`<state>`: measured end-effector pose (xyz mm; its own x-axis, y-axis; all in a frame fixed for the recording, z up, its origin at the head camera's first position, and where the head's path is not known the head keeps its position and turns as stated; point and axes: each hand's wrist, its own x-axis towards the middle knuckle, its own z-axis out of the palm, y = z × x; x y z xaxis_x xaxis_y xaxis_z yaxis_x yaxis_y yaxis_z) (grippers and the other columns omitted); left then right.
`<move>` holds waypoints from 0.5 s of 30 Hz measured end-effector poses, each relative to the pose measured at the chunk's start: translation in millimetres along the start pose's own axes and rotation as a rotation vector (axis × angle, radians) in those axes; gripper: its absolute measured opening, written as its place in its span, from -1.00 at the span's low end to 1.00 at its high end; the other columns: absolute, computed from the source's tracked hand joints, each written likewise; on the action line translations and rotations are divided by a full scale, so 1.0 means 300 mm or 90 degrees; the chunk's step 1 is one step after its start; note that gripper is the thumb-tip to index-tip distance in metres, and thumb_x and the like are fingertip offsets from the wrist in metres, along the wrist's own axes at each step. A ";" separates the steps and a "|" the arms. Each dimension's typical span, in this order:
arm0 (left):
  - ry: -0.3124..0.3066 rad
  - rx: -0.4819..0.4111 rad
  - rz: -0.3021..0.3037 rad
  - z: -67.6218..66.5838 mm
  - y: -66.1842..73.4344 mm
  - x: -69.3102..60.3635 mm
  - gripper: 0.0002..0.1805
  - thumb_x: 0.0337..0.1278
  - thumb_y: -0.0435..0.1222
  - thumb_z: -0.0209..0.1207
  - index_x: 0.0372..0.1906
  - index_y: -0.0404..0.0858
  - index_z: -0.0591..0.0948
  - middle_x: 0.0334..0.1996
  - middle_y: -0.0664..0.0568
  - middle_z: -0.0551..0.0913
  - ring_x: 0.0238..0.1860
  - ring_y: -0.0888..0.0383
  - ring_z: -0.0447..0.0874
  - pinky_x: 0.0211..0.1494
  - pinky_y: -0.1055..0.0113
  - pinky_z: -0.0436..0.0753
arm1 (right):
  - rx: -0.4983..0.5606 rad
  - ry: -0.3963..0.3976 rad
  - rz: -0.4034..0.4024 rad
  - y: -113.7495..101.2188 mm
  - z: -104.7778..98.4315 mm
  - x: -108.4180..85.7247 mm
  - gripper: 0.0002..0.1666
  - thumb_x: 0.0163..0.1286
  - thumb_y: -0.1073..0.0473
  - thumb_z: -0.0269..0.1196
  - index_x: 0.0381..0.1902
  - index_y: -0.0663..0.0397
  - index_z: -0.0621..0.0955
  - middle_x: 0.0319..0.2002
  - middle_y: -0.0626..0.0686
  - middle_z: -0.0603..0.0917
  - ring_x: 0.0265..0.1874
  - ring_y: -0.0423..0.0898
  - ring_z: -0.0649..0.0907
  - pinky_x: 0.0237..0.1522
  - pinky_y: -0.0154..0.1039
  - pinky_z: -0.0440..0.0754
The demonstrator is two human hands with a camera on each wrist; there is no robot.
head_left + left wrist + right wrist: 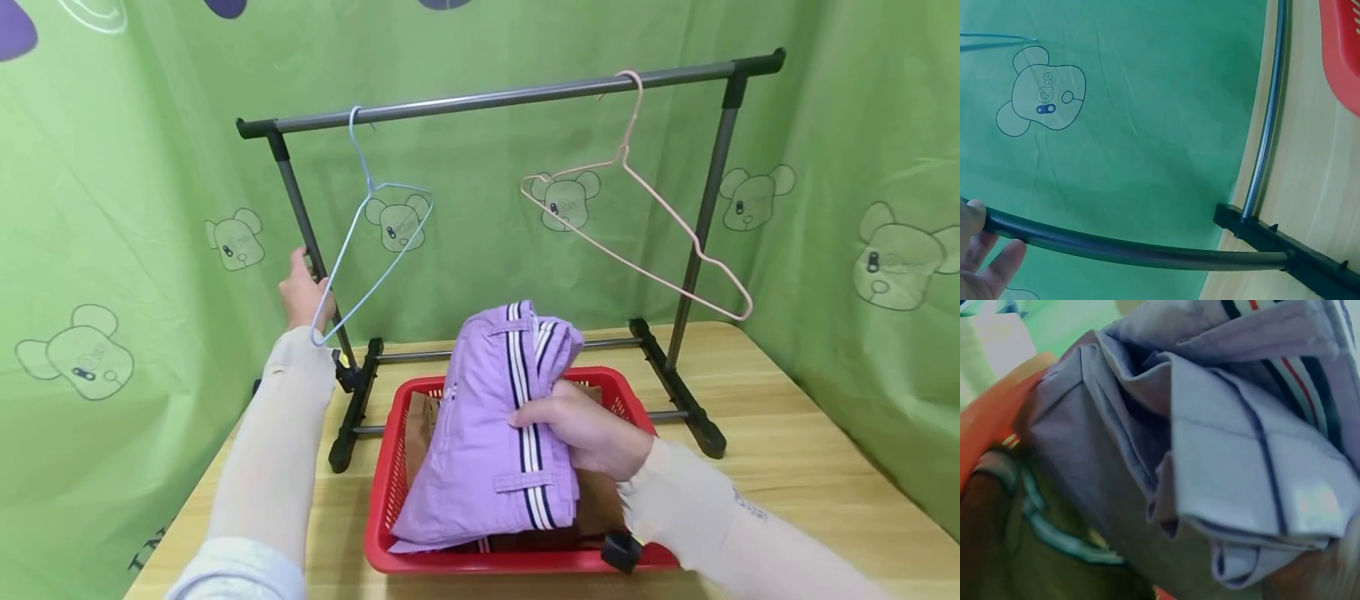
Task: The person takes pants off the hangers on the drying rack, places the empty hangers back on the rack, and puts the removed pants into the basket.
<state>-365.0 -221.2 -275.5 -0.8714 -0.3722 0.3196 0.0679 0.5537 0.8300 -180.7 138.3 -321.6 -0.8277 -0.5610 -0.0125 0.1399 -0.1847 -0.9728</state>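
My right hand (592, 429) grips a folded pair of purple trousers (480, 442) by the waistband, its thumb over the navy-and-white stripe. The trousers are above a red basket (540, 562); in the right wrist view their folds (1222, 462) fill most of the picture. At the left, my left hand (306, 300) holds the left upright (297, 204) of a metal clothes rack. Seen from the left wrist, its thumb and fingers lie on either side of that dark post (1129, 250). A light blue hanger (368, 185) hangs close to this hand.
A pink hanger (625, 152) hangs from the right part of the rack's top bar (480, 102). Brown cloth (600, 508) lies in the basket. The rack's black feet (678, 392) stand on a wooden table (780, 483), with a green curtain (480, 242) behind.
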 end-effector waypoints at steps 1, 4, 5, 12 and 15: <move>-0.001 0.001 0.000 0.001 -0.002 0.002 -0.25 0.32 -0.51 0.02 0.50 0.02 0.07 0.25 -0.22 0.46 0.14 -0.18 0.53 0.10 0.04 0.59 | 0.004 -0.008 -0.005 -0.007 0.012 0.009 -0.49 0.18 0.43 0.15 0.09 0.41 0.31 -0.14 0.21 0.66 -0.12 0.07 0.69 -0.02 -0.02 0.63; -0.014 -0.018 -0.007 -0.001 -0.006 0.006 -0.25 0.31 -0.51 0.03 0.49 0.03 0.10 0.22 -0.20 0.50 0.14 -0.14 0.55 0.09 0.08 0.59 | 0.011 -0.032 -0.018 -0.023 0.039 0.031 -0.50 0.19 0.43 0.15 0.09 0.40 0.31 -0.13 0.20 0.65 -0.12 0.06 0.69 -0.02 -0.05 0.63; -0.019 -0.032 -0.009 -0.004 -0.006 0.007 -0.25 0.31 -0.51 0.04 0.49 0.02 0.11 0.22 -0.21 0.50 0.13 -0.14 0.55 0.09 0.09 0.60 | 0.014 -0.042 -0.025 -0.028 0.047 0.037 -0.50 0.19 0.43 0.15 0.10 0.39 0.31 -0.13 0.20 0.65 -0.11 0.05 0.68 -0.01 -0.05 0.63; -0.003 -0.031 0.015 -0.029 0.008 -0.017 -0.27 0.23 -0.57 0.08 0.45 -0.10 0.19 0.14 -0.30 0.54 0.09 -0.18 0.57 0.15 0.05 0.56 | 0.062 -0.116 -0.035 -0.033 0.069 0.069 -0.64 0.21 0.41 0.13 -0.02 0.25 0.38 -0.16 0.12 0.68 -0.14 0.00 0.70 -0.03 -0.08 0.63; 0.000 -0.020 0.017 -0.032 0.012 -0.025 -0.26 0.22 -0.58 0.08 0.46 -0.11 0.18 0.13 -0.31 0.55 0.10 -0.19 0.57 0.17 0.04 0.54 | 0.099 -0.128 -0.011 -0.013 0.052 0.078 -0.73 0.24 0.40 0.11 -0.08 0.18 0.44 -0.19 0.09 0.70 -0.16 -0.02 0.70 -0.03 -0.10 0.64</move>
<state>-353.6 -223.5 -270.6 -0.8689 -0.3578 0.3421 0.1068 0.5393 0.8353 -192.3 113.4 -314.6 -0.7086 -0.7026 0.0651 0.2213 -0.3089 -0.9250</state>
